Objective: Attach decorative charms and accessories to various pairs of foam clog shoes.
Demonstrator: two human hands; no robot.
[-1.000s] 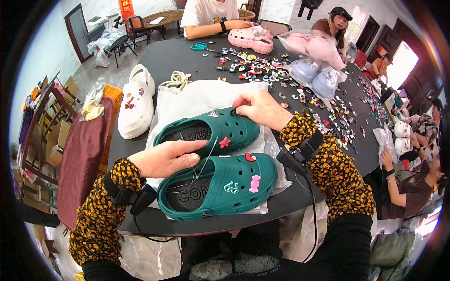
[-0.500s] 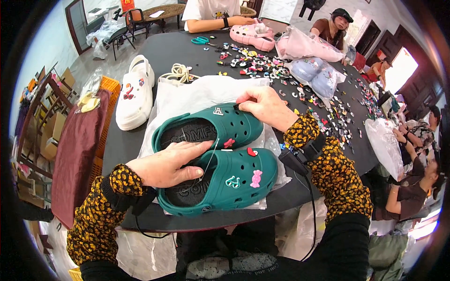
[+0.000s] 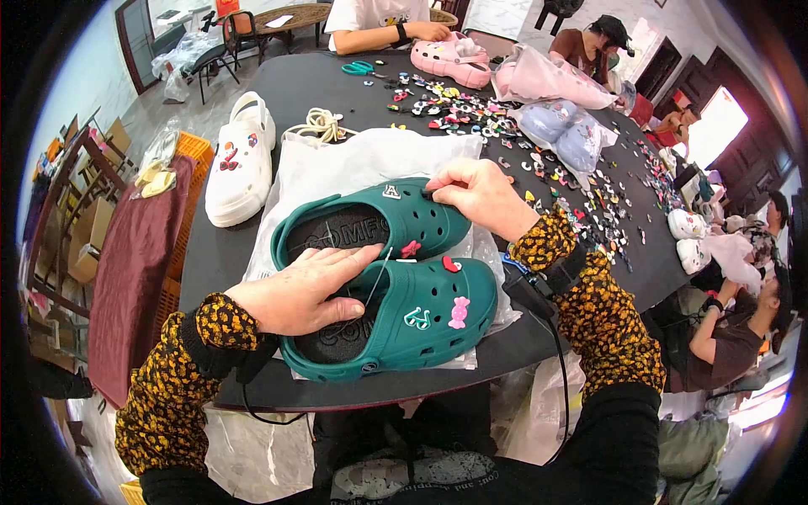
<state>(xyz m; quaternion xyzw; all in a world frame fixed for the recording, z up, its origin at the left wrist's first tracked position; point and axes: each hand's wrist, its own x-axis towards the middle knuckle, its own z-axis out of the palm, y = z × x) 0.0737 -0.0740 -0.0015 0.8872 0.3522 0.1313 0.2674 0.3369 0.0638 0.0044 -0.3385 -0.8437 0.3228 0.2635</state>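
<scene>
Two dark green clogs lie side by side on a white plastic bag (image 3: pixel 370 160), toes pointing right. My left hand (image 3: pixel 307 290) rests across their inner edges, fingers stretched out, over both openings. At the toe of the far clog (image 3: pixel 450 223), my right hand (image 3: pixel 484 194) pinches with thumb and forefinger; a small dark bit shows there, mostly hidden. That clog also carries a white letter-shaped charm (image 3: pixel 391 192) and a reddish star charm (image 3: pixel 411 249). On the near clog (image 3: pixel 396 349) sit a red heart charm (image 3: pixel 452 264), a pink candy charm (image 3: pixel 459 312) and a pale green-white charm (image 3: pixel 417 317).
White clogs (image 3: pixel 240 189) with charms stand at the left, near a coiled cord (image 3: pixel 324 124). Loose charms (image 3: pixel 555 181) spread across the black table (image 3: pixel 303 84). Beyond are teal scissors (image 3: pixel 360 68), pink clogs (image 3: pixel 454 61) and bagged blue clogs (image 3: pixel 566 135). Other people sit around the table.
Both my hands keep nearly the same places on the clogs, with the right fingers still at the far toe. At the far right, white clogs now show beside a co-worker's plastic bag.
</scene>
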